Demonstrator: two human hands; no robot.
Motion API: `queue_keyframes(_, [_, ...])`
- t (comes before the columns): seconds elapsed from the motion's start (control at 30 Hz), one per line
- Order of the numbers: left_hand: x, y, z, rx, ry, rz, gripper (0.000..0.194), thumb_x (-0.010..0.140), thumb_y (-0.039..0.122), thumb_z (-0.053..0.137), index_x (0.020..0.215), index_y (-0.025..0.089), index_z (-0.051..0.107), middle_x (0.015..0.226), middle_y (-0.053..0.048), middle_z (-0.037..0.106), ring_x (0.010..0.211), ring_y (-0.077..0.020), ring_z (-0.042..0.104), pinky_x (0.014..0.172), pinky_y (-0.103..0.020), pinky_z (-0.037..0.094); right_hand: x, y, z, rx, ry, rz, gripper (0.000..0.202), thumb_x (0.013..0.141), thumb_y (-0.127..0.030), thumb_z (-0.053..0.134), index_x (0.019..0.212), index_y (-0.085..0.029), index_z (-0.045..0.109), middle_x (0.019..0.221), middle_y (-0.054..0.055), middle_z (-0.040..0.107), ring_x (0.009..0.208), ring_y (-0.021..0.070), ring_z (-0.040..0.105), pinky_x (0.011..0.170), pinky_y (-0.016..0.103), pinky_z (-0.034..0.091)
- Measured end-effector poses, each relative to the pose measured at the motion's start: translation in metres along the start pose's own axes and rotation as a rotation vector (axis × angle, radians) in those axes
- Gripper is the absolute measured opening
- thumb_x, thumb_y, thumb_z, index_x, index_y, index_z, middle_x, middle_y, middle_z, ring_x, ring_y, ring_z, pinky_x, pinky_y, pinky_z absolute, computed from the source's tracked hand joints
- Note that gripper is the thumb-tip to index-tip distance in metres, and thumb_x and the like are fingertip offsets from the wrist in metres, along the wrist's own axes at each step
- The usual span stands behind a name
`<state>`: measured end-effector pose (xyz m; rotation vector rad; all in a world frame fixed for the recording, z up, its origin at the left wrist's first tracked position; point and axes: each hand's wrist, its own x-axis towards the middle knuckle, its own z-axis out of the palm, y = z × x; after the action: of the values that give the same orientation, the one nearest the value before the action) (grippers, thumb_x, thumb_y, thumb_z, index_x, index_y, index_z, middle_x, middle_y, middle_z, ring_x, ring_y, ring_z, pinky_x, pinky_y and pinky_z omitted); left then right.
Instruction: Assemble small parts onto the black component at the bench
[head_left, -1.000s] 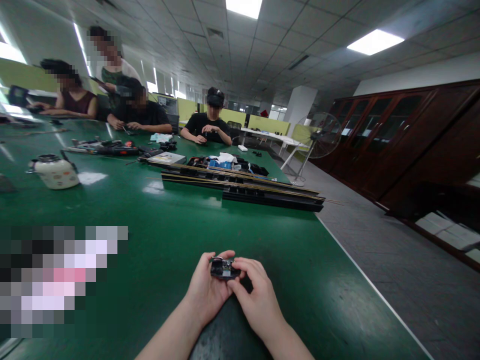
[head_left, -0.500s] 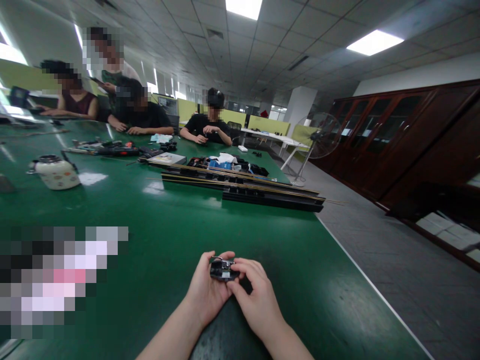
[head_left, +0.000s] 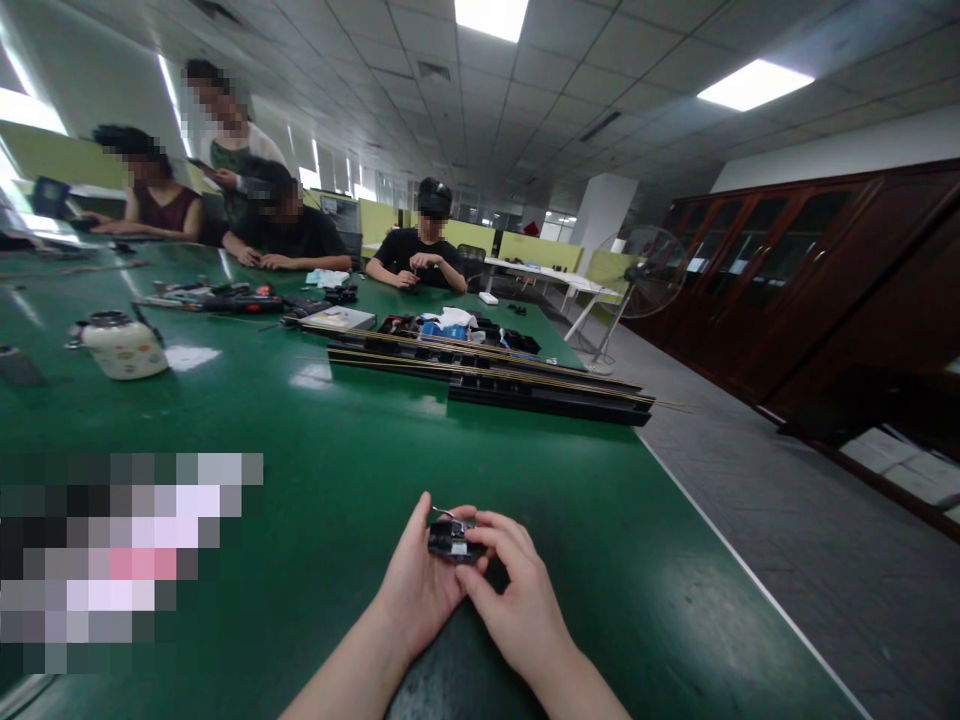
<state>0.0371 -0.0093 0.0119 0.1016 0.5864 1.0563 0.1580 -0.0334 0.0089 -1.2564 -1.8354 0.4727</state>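
A small black plastic device (head_left: 450, 541) with a pale label, metal parts and a short wire or lever on top is held between both hands, just above the green table (head_left: 315, 540). My left hand (head_left: 424, 590) cradles it from below and the left, its thumb raised along the edge. On the other side, my right hand (head_left: 514, 575) grips the right end between thumb and fingers. The fingers partly cover that end. What exact kind of device it is, I cannot make out.
Long black rails (head_left: 551, 403) with thin brass-coloured rods lie across the table ahead. Behind them is a tray of parts and tissues (head_left: 450, 325). A cream jar (head_left: 124, 345) stands at left, near tools (head_left: 217, 298). Several people sit or stand at the far side; a fan (head_left: 637, 275) stands right.
The view has shifted slightly. The left thumb has lifted off the device a little, and the thin wire or lever shows more clearly. Both hands keep hold of the device.
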Motion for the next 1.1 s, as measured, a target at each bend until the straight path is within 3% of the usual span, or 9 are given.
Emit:
queue_keyframes(0.1, [-0.0004,-0.0010,-0.0003,0.016,-0.034,-0.016,0.041,0.085,0.047,0.038,0.078,0.012,0.059,0.063,-0.007,0.064,0.052,-0.0161,0.061,0.050,-0.028,0.051,-0.0001,0.0000,-0.0002,0.004,-0.010,0.008,0.029,0.068,-0.012,0.062,0.094,-0.025,0.062,0.110,0.005,0.058,0.106,0.0216,0.051,0.092,0.040,0.042])
queue_keyframes(0.27, [-0.0019,-0.0013,0.0021,-0.062,0.002,-0.041,0.030,0.086,0.038,0.044,0.070,0.015,0.054,0.062,-0.003,0.062,0.052,-0.0132,0.060,0.052,-0.027,0.051,0.0005,0.0011,0.0008,-0.014,-0.029,-0.033,0.029,0.069,-0.009,0.062,0.093,-0.026,0.062,0.109,0.003,0.059,0.105,0.0203,0.050,0.091,0.040,0.041])
queue_keyframes(0.73, [0.0001,-0.0012,0.0029,-0.067,-0.003,0.000,0.029,0.087,0.029,0.042,0.074,0.011,0.059,0.069,-0.005,0.064,0.057,-0.0134,0.062,0.060,-0.030,0.054,0.0012,0.0033,0.0000,-0.084,0.022,-0.084,0.024,0.071,-0.013,0.063,0.091,-0.026,0.063,0.105,0.003,0.062,0.103,0.0214,0.051,0.090,0.041,0.042])
queue_keyframes(1.1, [0.0006,0.0039,0.0019,-0.017,0.099,0.047,0.027,0.085,0.031,0.045,0.073,0.010,0.058,0.066,-0.009,0.064,0.062,-0.0186,0.065,0.057,-0.030,0.054,0.0008,0.0056,-0.0030,-0.017,0.123,-0.053,0.020,0.081,-0.016,0.052,0.098,-0.023,0.059,0.095,0.004,0.063,0.095,0.0185,0.054,0.086,0.036,0.045])
